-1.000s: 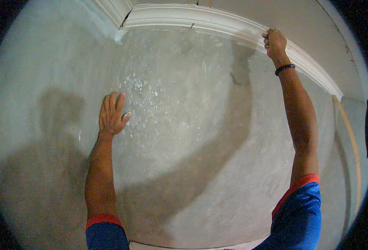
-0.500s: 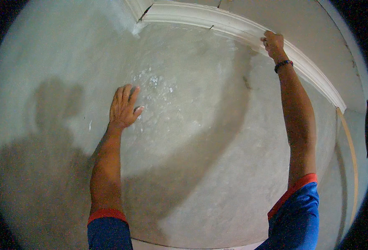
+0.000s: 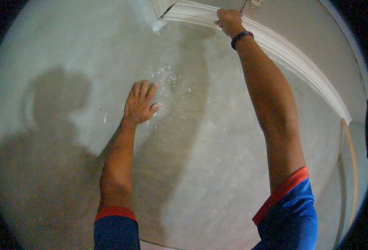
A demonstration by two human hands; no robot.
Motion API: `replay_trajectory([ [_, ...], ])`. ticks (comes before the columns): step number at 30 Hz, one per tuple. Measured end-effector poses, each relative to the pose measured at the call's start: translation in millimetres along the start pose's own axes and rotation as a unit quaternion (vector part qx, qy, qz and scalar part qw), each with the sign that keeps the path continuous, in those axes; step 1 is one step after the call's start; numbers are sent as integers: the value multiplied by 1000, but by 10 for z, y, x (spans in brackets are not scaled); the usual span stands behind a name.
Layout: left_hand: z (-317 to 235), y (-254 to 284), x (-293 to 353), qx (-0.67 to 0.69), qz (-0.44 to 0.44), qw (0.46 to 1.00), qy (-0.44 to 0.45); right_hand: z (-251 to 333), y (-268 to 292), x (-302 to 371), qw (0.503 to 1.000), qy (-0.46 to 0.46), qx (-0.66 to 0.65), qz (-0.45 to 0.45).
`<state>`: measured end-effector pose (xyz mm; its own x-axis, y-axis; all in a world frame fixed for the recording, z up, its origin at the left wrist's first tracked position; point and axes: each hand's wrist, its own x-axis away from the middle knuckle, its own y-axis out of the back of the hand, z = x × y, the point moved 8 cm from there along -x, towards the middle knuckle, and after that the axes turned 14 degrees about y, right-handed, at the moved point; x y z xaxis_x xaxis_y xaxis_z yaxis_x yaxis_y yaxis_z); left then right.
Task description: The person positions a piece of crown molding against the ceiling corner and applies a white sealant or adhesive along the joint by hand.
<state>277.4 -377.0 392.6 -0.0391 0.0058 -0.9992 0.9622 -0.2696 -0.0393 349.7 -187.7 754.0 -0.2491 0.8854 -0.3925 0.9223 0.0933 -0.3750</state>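
My left hand (image 3: 140, 104) lies against the grey plastered wall (image 3: 221, 175), fingers stretched upward and thumb out to the side. It holds nothing, and a patch of white flecks (image 3: 167, 77) is just beyond its fingertips. Higher up, my right hand (image 3: 230, 23) is closed at the white cornice moulding (image 3: 275, 41), close to the moulding's left end. Its fingers are curled, and whatever they may hold is hidden. A dark braided bracelet (image 3: 242, 38) circles my right wrist.
A dark gap (image 3: 168, 10) splits the moulding at its left corner. Near my right hand, a thin dark strand (image 3: 244, 6) and a small whitish piece (image 3: 256, 3) show on the ceiling (image 3: 309, 37). A tan vertical strip (image 3: 352, 166) runs down the right side.
My right hand has moved left along the moulding, to about where a small dark nail-like piece showed. The view has shifted slightly; my left hand stays flat on the wall.
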Motion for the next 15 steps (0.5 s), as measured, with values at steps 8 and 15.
replay_trajectory([
  [8,6,50,45,-29,-1,1000,-1,268,3,-260,993,-90,44,64],
  [15,-125,-33,81,-23,23,999,7,267,-200,-367,934,-260,-239,-63],
])
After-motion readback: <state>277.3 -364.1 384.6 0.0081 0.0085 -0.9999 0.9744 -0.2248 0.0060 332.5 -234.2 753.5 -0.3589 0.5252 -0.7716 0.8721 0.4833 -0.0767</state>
